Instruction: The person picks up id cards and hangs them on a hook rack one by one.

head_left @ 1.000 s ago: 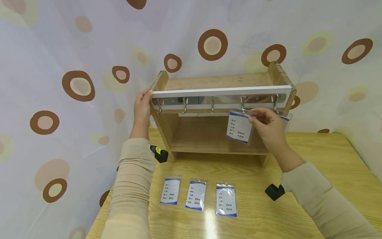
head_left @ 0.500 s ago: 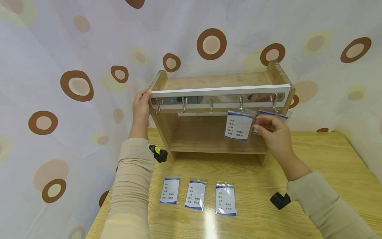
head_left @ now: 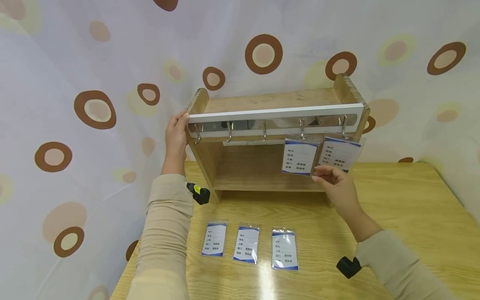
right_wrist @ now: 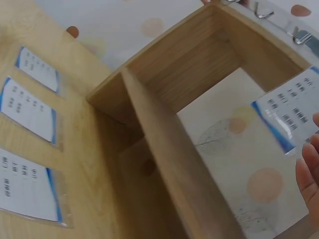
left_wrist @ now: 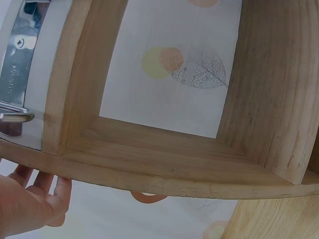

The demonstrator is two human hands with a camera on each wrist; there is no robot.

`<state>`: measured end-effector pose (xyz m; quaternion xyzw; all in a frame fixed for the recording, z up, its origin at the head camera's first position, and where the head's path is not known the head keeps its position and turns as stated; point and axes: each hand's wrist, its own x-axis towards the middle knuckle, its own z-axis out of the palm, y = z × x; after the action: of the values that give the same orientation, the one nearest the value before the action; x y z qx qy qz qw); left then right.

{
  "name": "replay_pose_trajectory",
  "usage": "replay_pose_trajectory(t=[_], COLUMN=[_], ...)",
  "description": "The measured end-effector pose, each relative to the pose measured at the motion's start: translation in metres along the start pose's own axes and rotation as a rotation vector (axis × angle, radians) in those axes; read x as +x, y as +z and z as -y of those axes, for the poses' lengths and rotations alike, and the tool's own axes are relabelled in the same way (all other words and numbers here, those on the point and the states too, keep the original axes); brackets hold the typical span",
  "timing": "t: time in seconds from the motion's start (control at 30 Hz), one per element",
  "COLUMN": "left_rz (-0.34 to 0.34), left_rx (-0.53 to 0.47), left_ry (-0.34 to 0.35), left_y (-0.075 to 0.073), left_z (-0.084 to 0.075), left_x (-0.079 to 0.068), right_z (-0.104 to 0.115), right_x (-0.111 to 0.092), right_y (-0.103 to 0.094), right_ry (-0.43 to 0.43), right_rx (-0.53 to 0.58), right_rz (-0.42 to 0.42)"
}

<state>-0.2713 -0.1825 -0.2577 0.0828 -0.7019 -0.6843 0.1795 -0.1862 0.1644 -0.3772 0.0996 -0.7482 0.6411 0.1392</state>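
A wooden shelf unit (head_left: 266, 166) stands on the table, with a white-edged metal hook rail (head_left: 275, 118) across its upper front. Against its left end, my left hand (head_left: 176, 135) rests its fingers on the outer side near the top corner; the left wrist view shows the fingertips (left_wrist: 60, 191) touching that side. Two clear-sleeved badges, the left one (head_left: 300, 156) and the right one (head_left: 339, 153), hang from the two rightmost hooks. My right hand (head_left: 337, 189) is beside their lower edges, fingers loosely bent near the left badge's bottom corner. It appears to hold nothing.
On the table (head_left: 405, 208) before the shelf lie three more badges in a row: left (head_left: 214, 239), middle (head_left: 246, 245) and right (head_left: 284, 250). Three bare hooks, among them a middle hook (head_left: 264, 130), continue leftward. A patterned cloth backdrop (head_left: 131, 50) surrounds the table.
My right hand has let go of the left hanging badge and moved down, uncovering more of the right one. The left hand stays at the shelf's end.
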Motion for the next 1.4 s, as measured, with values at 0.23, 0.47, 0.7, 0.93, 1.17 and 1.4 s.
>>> replay_pose_trajectory(t=[0.23,0.47,0.7,0.93,1.17,1.4], left_rz=[-0.008,-0.004,0.008,0.004,-0.006,0.002], left_rx=[-0.001,-0.029,-0.027,-0.045,-0.035,-0.051], left_ry=[0.000,-0.002,0.014,0.011,0.008,0.010], left_y=[-0.001,-0.001,0.001,0.002,0.001,0.000], left_z=[0.001,0.002,0.001,0.001,0.002,0.002], left_x=[0.001,0.000,-0.001,0.000,0.002,0.002], right_z=[-0.028,-0.044,-0.060,-0.084,-0.095,-0.108], right_x=[-0.014,-0.025,-0.036,-0.043,-0.047,-0.049], right_y=[0.010,0.019,0.027,0.033,0.040,0.046], right_ry=[0.025,0.093,0.217,0.254,0.307,0.370], right_rx=[0.046,0.022,0.009,0.002,-0.027,-0.076], right_rz=[0.047,0.118,0.179,0.215,0.296,0.343])
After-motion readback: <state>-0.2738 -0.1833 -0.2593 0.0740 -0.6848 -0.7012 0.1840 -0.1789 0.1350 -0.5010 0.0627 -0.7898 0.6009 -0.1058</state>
